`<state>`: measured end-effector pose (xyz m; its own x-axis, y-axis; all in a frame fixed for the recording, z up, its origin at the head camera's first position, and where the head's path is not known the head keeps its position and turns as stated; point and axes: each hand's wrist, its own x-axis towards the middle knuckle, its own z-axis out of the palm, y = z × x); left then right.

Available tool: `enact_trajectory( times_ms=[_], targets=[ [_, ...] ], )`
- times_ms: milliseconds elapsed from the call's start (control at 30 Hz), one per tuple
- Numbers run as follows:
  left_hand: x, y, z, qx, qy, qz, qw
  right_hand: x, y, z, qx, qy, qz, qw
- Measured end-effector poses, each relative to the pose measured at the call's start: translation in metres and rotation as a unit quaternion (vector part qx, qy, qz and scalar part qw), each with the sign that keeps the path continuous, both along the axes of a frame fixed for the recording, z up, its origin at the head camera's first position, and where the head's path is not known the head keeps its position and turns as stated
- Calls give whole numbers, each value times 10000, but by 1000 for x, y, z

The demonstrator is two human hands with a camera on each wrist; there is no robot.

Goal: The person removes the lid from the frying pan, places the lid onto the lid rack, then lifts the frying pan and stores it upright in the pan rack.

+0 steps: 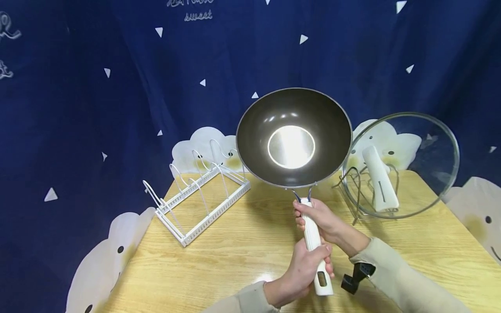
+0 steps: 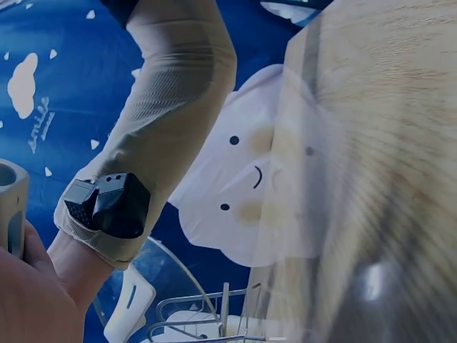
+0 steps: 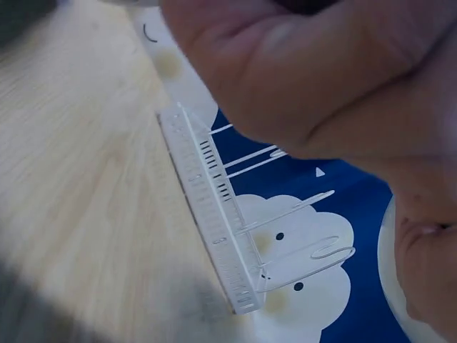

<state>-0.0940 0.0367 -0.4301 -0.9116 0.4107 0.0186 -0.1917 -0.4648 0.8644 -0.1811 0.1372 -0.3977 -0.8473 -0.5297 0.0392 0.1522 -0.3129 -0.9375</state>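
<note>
A deep frying pan [image 1: 254, 143] with a dark inside is held up above the table in the head view, its bowl tipped toward me. Its white handle [image 1: 312, 232] points down toward me. My right hand [image 1: 321, 219] grips the handle close to the bowl. Lower down, my left hand [image 1: 299, 269] is wrapped round it near the slotted end. In the left wrist view, the handle's end [image 2: 13, 204] shows beside part of my left hand [image 2: 36, 307]. My right hand [image 3: 321, 78] fills the top of the right wrist view.
A white wire rack [image 1: 219, 213] stands on the wooden table [image 1: 188, 269] at left. At right, a glass lid [image 1: 430, 174] with a white handle [image 1: 381, 182] leans upright in a metal wire stand [image 1: 358, 191]. A blue curtain [image 1: 98, 108] hangs behind.
</note>
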Motion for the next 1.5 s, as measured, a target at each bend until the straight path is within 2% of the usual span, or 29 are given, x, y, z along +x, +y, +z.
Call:
enact_trajectory(
  times_ms=[100, 300, 467, 567, 733, 933, 1167, 1267, 1500],
  targets=[
    [-1, -2, 2, 191, 153, -189, 9995, 0, 0, 6, -109, -59, 127, 9998],
    [-7, -6, 3, 286, 240, -445, 9983, -1, -2, 12, 303, 305, -143, 9990],
    [-13, -7, 5, 282, 212, -495, 9982, -7, -3, 13, 545, 619, -349, 9960],
    [-16, -7, 5, 194, 141, -404, 9989, -9, -3, 13, 730, 779, -478, 9931],
    [-19, -7, 7, -124, -227, -66, 9996, -12, -5, 13, 1234, 889, -767, 9854],
    [-22, -3, 5, -435, -625, 467, 9960, -14, -8, 12, 1864, 1050, -1067, 9710],
    [-27, 6, -2, -676, -582, 1080, 9901, -17, -12, 12, 2203, 1366, -1094, 9596],
    [-28, 11, -4, -785, -580, 1378, 9856, -18, -13, 12, 2419, 1511, -1080, 9523],
    [-29, 19, -12, -817, -740, 1782, 9778, -18, -17, 12, 3026, 1751, -1076, 9307]
  ],
)
